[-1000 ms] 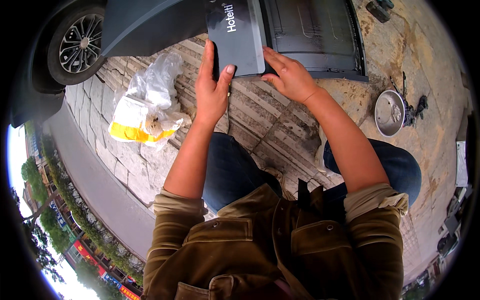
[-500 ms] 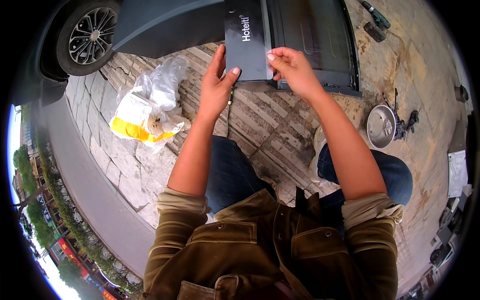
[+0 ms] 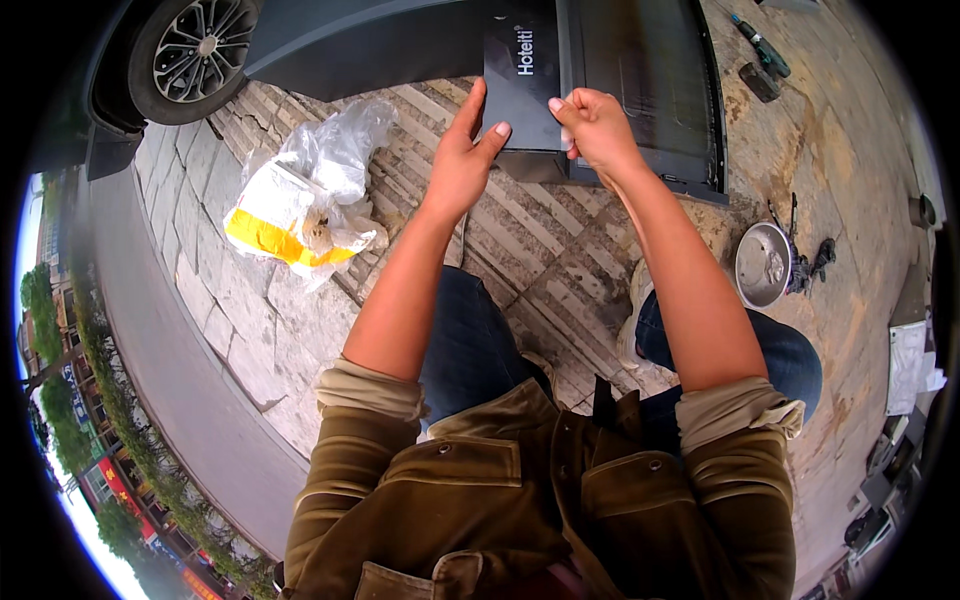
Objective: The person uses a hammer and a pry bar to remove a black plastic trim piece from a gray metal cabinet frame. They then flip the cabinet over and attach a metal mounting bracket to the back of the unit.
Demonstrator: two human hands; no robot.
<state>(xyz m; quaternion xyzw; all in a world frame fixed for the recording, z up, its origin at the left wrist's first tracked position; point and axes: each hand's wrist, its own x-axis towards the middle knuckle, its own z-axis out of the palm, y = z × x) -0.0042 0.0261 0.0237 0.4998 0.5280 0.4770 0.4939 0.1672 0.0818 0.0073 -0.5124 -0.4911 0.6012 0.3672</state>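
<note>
Over the striped paving, by the dark flat panel (image 3: 640,90): left hand (image 3: 462,160) open, thumb and fingers braced against the black box (image 3: 522,85); right hand (image 3: 592,128) curled, pinching its near corner. Best kept steadied from the left, peeled slowly from the right.

Outdoor roadside work spot: worn paving stones (image 3: 250,330), a parked car's wheel (image 3: 190,55), a street with trees below, a metal bowl (image 3: 763,265) and tools (image 3: 760,60) laid on the ground.
</note>
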